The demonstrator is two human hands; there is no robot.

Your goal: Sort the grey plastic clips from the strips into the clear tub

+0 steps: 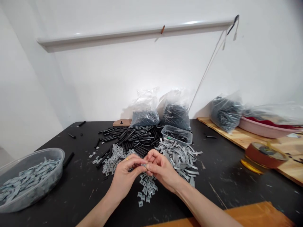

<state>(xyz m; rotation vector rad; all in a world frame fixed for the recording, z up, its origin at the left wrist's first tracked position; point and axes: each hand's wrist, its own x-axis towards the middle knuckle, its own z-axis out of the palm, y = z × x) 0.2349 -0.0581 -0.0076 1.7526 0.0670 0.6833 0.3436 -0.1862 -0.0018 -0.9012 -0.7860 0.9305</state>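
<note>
My left hand (129, 170) and my right hand (161, 168) meet over the middle of the table, fingertips pinched together. Between them is a small grey plastic piece (144, 165), mostly covered by the fingers. Just below the hands lie small grey plastic clips (148, 186), and more of these form a pile (115, 157) to the left. Curved light-grey strips (183, 157) are heaped right of my right hand. Behind both hands spreads a pile of black plastic tubes (132, 137).
A clear tub (55, 154) of grey pieces stands at left. Farther back are a clear box (189, 135) and plastic bags (176, 115) of black parts. Rightward sit a tape roll (265, 154), a wooden board (239, 138) and a pink basin (262, 127). An orange-brown sheet (255, 216) lies in front.
</note>
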